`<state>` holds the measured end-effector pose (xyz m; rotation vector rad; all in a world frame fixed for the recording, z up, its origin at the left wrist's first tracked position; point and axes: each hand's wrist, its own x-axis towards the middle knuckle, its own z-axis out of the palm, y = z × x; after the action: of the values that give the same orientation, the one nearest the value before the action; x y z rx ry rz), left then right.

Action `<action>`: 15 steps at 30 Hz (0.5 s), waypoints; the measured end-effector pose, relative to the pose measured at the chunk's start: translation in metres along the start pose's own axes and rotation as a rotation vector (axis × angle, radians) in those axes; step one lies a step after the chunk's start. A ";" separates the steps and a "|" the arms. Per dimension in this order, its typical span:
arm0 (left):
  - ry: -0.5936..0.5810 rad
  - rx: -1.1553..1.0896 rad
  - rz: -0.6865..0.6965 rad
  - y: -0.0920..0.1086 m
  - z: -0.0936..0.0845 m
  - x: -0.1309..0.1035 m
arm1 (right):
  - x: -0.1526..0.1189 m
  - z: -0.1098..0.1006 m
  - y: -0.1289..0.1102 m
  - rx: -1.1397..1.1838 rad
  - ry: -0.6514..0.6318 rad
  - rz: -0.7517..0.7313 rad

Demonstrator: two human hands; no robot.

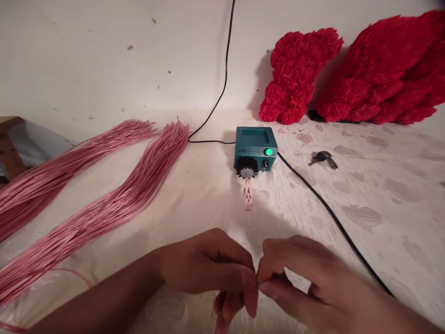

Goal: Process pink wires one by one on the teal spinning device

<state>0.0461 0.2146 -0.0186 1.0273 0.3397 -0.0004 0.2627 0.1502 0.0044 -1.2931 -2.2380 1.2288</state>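
Both hands meet at the lower middle, fingertips touching. My left hand is closed, thumb pressed on the forefinger, with something pinkish showing below its curled fingers; what it grips is too small to name. My right hand pinches with thumb and forefinger against the left fingertips, and what sits in that pinch cannot be made out. Beyond the hands stands a small teal machine with a lit green button and a black toothed wheel. A pale pink clip-like piece sticks out in front of the wheel.
Long pink strands lie in two bundles at the left. Red flower bunches lean on the wall at the back right. Keys lie right of the machine. A black cable runs toward the lower right. A wooden piece stands far left.
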 end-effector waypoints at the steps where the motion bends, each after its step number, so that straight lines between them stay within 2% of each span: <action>1: -0.007 0.000 -0.002 0.000 -0.001 0.000 | 0.000 -0.001 -0.001 0.008 -0.002 -0.002; 5: -0.019 -0.017 0.001 -0.003 -0.004 0.000 | 0.001 -0.001 0.001 0.013 0.043 -0.041; 9: -0.007 -0.033 0.029 -0.005 -0.006 0.000 | 0.003 -0.001 0.003 0.026 0.107 -0.149; 15: 0.008 -0.066 0.056 -0.004 -0.004 0.003 | 0.004 -0.001 0.003 0.027 0.115 -0.192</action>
<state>0.0473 0.2166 -0.0249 0.9708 0.3164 0.0649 0.2630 0.1541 0.0016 -1.0815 -2.1972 1.0833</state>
